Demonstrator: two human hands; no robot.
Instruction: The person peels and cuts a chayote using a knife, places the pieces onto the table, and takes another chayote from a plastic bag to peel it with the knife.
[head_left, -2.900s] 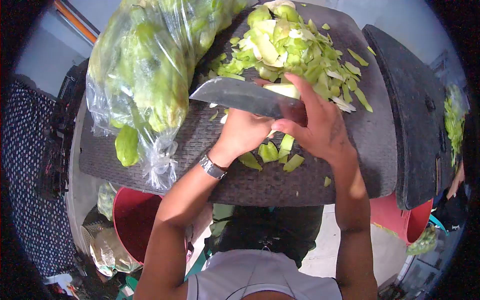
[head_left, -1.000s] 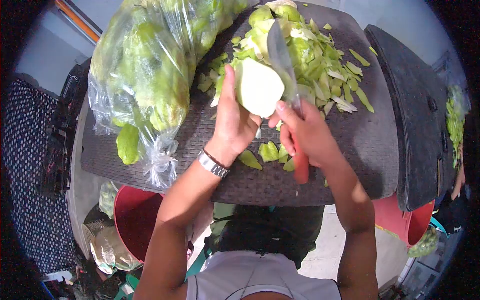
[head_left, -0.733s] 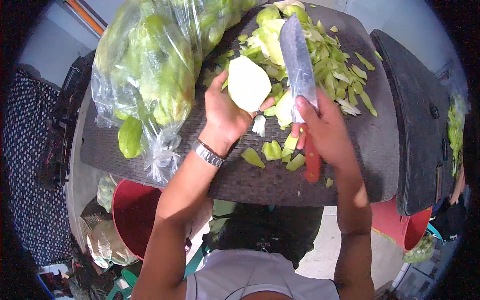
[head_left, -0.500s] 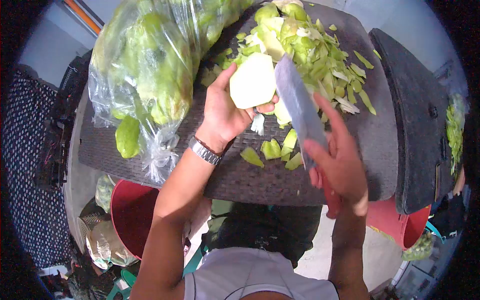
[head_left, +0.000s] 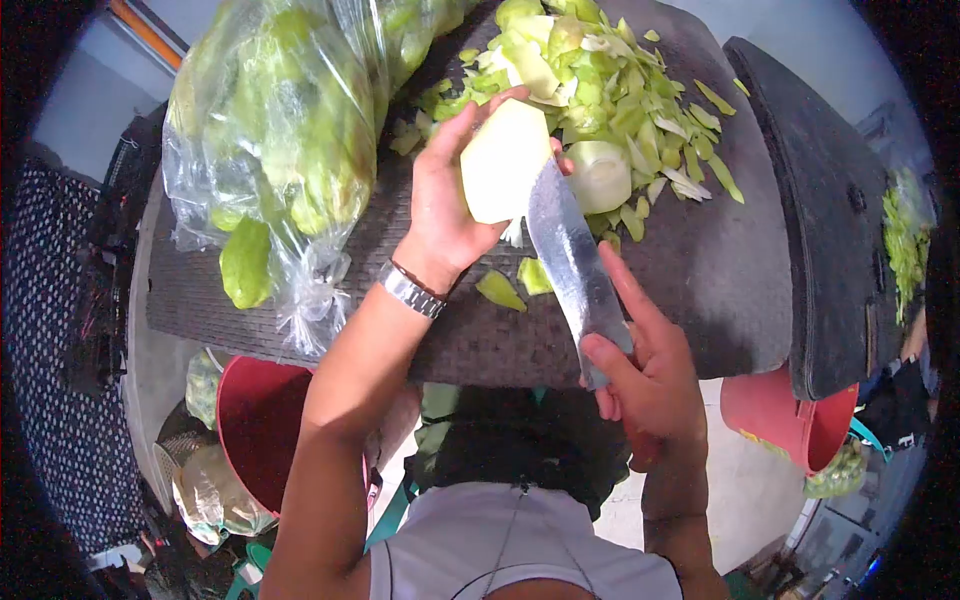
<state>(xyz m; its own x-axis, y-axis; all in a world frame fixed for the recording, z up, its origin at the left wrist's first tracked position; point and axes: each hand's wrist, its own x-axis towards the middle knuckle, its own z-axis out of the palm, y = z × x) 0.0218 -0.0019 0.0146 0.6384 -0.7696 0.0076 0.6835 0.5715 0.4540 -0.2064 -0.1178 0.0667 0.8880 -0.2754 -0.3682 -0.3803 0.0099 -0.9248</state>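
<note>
My left hand is wrapped round a pale peeled piece of vegetable, its flat cut face turned up. In my right hand is a large knife, its blade pointing up and left, with the tip at the right edge of the pale piece. My index finger stretches along the blade. Another pale piece with a round cut face lies just right of my left fingertips, against the heap of green peels. Loose peel scraps lie below my left hand.
A knotted clear bag of green vegetables fills the table's left side, with one green vegetable by the knot. The dark woven tabletop has a black padded panel on its right. Red tubs stand below.
The knife has swung from upright on the right down to the pale piece in my left hand. The second pale piece now shows beside the peels, and my right hand is lower.
</note>
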